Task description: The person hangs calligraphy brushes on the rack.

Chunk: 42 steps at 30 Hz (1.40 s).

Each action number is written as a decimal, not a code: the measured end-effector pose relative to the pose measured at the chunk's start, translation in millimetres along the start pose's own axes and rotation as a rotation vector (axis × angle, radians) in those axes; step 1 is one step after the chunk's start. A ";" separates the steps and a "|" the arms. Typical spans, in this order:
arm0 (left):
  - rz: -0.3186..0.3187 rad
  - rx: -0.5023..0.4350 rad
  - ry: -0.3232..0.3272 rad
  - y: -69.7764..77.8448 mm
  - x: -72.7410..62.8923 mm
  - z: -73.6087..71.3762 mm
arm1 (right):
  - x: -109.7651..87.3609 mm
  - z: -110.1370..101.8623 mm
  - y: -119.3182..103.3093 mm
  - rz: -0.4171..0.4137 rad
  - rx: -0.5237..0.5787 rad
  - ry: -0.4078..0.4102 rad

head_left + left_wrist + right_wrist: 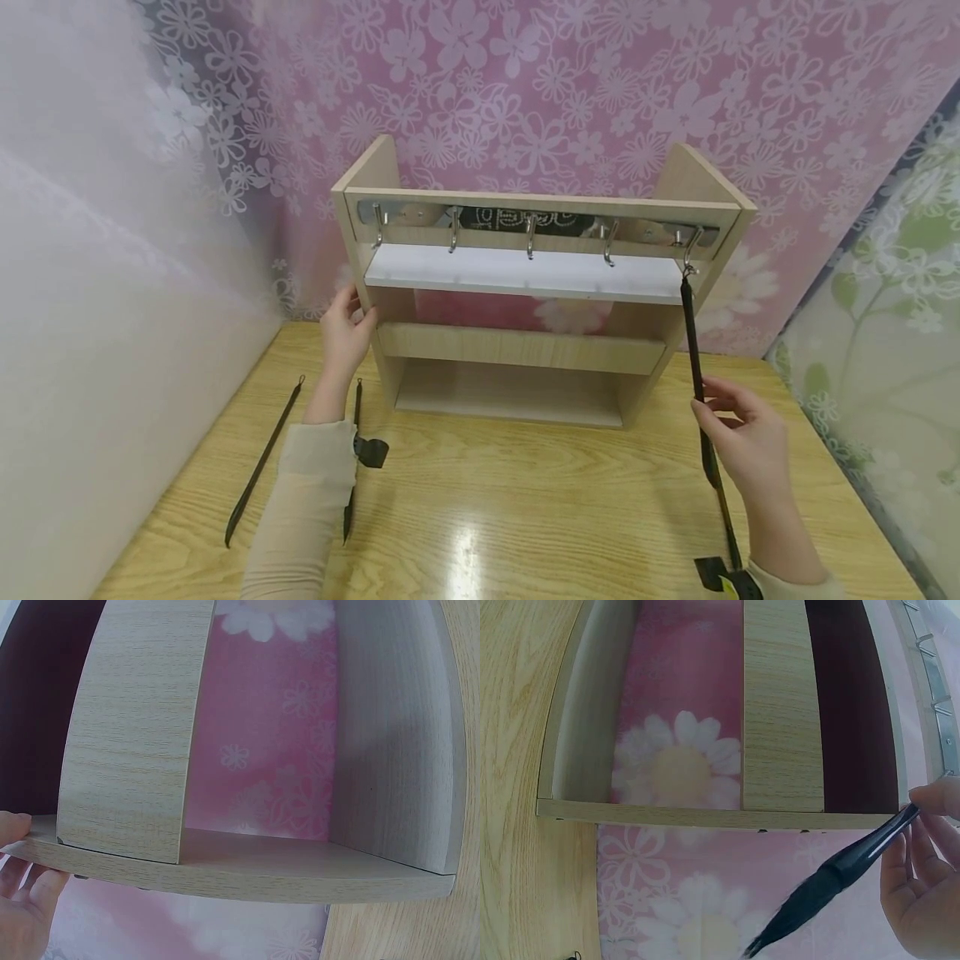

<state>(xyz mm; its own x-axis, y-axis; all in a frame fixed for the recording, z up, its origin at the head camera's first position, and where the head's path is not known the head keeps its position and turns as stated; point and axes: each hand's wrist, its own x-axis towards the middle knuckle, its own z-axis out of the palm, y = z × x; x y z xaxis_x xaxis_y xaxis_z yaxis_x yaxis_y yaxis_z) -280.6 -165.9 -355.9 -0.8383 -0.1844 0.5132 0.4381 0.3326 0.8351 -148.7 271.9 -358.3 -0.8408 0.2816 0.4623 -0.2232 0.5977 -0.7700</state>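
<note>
A person's left hand [348,337] grips the left side of a wooden desktop shelf [517,348] while the right hand [750,437] pinches a black calligraphy brush [692,346], its loop [687,270] at the rightmost hook [692,242], where a steady shelf and light pinch should keep it.

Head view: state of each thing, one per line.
Pale wooden shelf unit: upright on yellowish wooden table
Slender black looped brush: pinched by right hand, loop up
Rightmost silver metal hook: brush loop at tip, hooking unclear
Four left silver metal hooks: bare
Two slender black left-side brushes: lying down
Left hand: gripping unit's side
</note>
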 end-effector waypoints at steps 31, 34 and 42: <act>-0.026 0.002 0.000 0.9 0.0 0.4 | 28.6 38.4 16.2 -0.041 -0.032 -0.096; -0.030 -0.002 -0.006 4.5 -0.9 -0.1 | 32.3 41.2 16.4 -0.047 -0.035 -0.095; -0.026 0.015 -0.007 35.7 -10.7 -0.8 | 40.8 48.1 15.7 -0.039 -0.025 -0.092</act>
<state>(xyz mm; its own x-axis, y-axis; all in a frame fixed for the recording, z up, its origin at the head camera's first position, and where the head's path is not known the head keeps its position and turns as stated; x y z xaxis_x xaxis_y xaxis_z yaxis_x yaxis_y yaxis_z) -255.7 -152.8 -331.4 -0.8516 -0.1869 0.4897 0.4109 0.3420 0.8451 -210.2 256.7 -372.7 -0.8737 0.1879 0.4488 -0.2458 0.6257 -0.7404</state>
